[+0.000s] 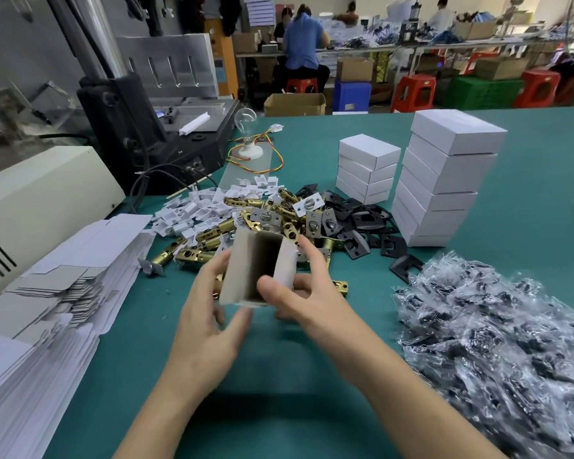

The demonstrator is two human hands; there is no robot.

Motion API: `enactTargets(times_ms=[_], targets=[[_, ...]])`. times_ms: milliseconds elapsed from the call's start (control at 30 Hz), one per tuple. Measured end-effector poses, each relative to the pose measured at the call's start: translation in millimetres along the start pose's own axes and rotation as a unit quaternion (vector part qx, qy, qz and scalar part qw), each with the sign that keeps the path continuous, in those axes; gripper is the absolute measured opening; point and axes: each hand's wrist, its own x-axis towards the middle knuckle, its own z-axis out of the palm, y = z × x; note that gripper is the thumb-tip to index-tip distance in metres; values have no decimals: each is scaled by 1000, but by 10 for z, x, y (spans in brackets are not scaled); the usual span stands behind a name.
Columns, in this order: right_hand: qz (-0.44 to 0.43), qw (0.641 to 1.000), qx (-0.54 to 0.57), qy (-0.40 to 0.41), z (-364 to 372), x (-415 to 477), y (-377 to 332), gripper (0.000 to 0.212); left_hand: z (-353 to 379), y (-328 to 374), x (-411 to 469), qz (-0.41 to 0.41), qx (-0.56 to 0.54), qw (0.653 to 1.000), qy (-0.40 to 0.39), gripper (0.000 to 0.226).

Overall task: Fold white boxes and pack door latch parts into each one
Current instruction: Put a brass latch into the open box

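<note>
Holding one box (242,270) up off the table (527,193), open end toward me, so I'm looking straight down the inside while squaring it (nothing packed in it yet).

My right hand (312,293) is pinching the right wall, thumb in front, fingers behind. My left hand (206,313) is lying against the left wall with fairly straight fingers, bracing rather than gripping (it's blurred, so that's my read).

I'm working just in front of the parts heap, so the next reach is short.

Counting:
- one box in hand
- two stacks of closed boxes: short stack (367,167) four, tall stack (444,180) roughly seven (edges aren't separating cleanly)
- brass latches (212,233), silver plates (312,202), black plates (362,220), white inserts (196,207), clear bags (494,342) and flat blanks (57,293) are all heaped, not countable
</note>
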Motion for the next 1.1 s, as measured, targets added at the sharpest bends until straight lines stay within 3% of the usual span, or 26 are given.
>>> enactTargets(times_ms=[67,100,167,200,267,333,433,533,633,800,967,1100], targets=[[11,1000,-9,-1,21,-9,-2,132,29,73,-48,12,8,999,-40,58],[12,999,-32,-6,42,-24,-1,131,64,157,-81,-18,-13,998,-61,56],[11,995,-95,-27,101,-67,-6,129,153,175,-125,-58,-19,997,-44,31],[8,992,-122,-38,122,-90,-16,125,165,149,-104,-38,-26,999,-13,27],[1,986,-161,-43,81,-95,-66,112,116,127,-46,-15,-90,994,52,29],[-33,977,-210,9,-72,-39,-119,78,27,126,-11,-28,-169,982,78,32],[-70,906,-395,138,-436,72,-149,38,-29,71,-15,-66,-215,974,31,67],[0,809,-574,127,-665,118,-53,47,16,21,-20,-77,-170,981,-52,71],[42,771,-629,95,-664,157,57,47,30,69,-17,-50,-130,985,-104,63],[-8,775,-621,112,-644,175,65,28,24,75,-17,-23,-135,987,-85,62],[-66,890,-417,170,-613,128,-91,25,69,81,-21,3,-133,987,-85,61],[-133,891,-364,234,-537,52,-177,29,64,74,-21,18,-127,988,-84,61]])
